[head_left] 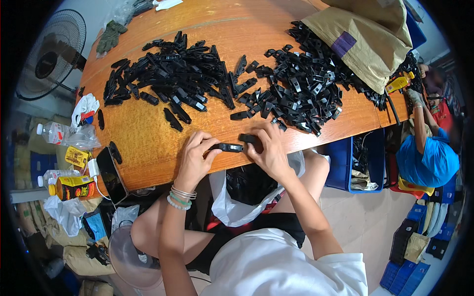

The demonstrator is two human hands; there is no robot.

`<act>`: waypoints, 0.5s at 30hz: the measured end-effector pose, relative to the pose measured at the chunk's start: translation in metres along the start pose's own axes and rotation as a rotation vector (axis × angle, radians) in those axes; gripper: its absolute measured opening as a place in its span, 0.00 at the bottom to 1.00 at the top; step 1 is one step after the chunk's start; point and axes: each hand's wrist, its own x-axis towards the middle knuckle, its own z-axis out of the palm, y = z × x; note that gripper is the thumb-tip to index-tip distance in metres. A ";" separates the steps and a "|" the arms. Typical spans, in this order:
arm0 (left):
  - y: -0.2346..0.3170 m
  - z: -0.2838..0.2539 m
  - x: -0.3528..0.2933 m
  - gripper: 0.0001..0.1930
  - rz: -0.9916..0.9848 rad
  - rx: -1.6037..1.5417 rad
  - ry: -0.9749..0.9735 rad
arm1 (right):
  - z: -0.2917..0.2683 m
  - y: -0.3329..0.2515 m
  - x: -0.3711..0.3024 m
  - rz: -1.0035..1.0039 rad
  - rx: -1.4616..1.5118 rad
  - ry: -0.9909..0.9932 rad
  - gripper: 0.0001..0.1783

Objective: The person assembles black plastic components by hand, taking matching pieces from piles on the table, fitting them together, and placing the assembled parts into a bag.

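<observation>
My left hand (196, 159) and my right hand (266, 148) meet at the near edge of a wooden table (148, 143). Between them they pinch a small black plastic part (228, 147); a second black piece (248, 138) lies under my right fingers. Two heaps of the same black plastic parts cover the table beyond: a left heap (168, 74) of longer pieces and a right heap (301, 84) of shorter clips. A white plastic bag (232, 202) holding dark parts hangs open in my lap below the hands.
A tan sack (363, 42) lies on the table's far right corner. A phone (110, 175), bottles (59, 132) and a yellow can (74, 187) sit at the left. A fan (52, 54) stands far left. Another person in blue (427, 160) crouches at right beside blue crates (345, 163).
</observation>
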 end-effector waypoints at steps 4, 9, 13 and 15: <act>-0.006 0.001 -0.003 0.11 0.047 0.013 0.029 | -0.005 0.001 -0.012 0.132 0.144 -0.036 0.14; -0.006 0.003 -0.004 0.10 0.059 0.018 0.035 | -0.008 -0.008 -0.012 0.221 0.404 -0.210 0.17; -0.004 0.004 -0.003 0.10 0.109 0.045 0.027 | 0.000 -0.010 -0.010 0.162 0.359 -0.182 0.17; 0.001 0.009 -0.004 0.10 0.118 0.038 0.028 | 0.001 -0.012 -0.004 0.043 0.220 -0.186 0.18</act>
